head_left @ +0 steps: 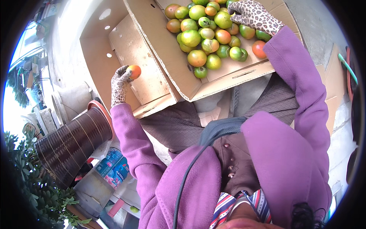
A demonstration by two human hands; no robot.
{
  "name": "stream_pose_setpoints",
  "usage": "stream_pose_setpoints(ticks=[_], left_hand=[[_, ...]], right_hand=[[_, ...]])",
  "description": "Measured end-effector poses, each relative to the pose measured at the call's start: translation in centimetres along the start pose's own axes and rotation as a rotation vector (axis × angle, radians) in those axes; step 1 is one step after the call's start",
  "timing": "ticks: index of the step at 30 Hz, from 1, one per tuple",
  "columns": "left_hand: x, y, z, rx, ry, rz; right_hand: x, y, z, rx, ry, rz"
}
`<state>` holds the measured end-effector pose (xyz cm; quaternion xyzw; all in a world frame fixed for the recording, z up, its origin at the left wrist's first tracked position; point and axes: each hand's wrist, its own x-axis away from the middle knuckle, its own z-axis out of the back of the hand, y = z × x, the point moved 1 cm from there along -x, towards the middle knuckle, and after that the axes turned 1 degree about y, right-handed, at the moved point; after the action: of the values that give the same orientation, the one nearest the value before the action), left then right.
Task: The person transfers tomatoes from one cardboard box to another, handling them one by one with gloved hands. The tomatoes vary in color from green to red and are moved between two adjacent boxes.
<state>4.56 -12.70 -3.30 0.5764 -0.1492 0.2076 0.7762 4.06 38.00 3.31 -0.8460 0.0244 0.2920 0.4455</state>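
My left hand (pixel 120 83), in a leopard-print glove, grips an orange-red tomato (pixel 134 72) between thumb and fingers. It is above the left cardboard box (pixel 145 57), whose bottom shows under it. My right hand (pixel 253 15), gloved alike, reaches into the right cardboard box (pixel 177 63), its fingertips among the tomatoes (pixel 197 37). Whether it holds one cannot be made out. Those tomatoes are mostly green, some turning orange, and several have dark scars. One redder tomato (pixel 258 49) lies near the right sleeve.
The two boxes stand side by side before my knees. At left are a brown ribbed bucket (pixel 74 143) with an orange rim, a pale bucket (pixel 71 100), a blue printed package (pixel 113 169) and a leafy plant (pixel 31 177). Flat cardboard (pixel 331 86) lies at right.
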Motion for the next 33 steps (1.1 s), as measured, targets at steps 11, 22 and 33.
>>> stream_pose_setpoints(ticks=[11, 22, 33], left_hand=[[5.0, 17.4, -29.3, 0.383, -0.349, -0.333], [2.9, 14.7, -29.0, 0.170, -0.025, -0.602], [2.0, 15.5, -28.0, 0.363, 0.227, -0.706]], right_hand=[[-1.1, 0.9, 1.1, 1.280, -0.072, -0.030], [-0.8, 3.2, 4.2, 1.335, -0.566, -0.897], [0.8, 4.1, 6.3, 1.432, -0.231, -0.731]])
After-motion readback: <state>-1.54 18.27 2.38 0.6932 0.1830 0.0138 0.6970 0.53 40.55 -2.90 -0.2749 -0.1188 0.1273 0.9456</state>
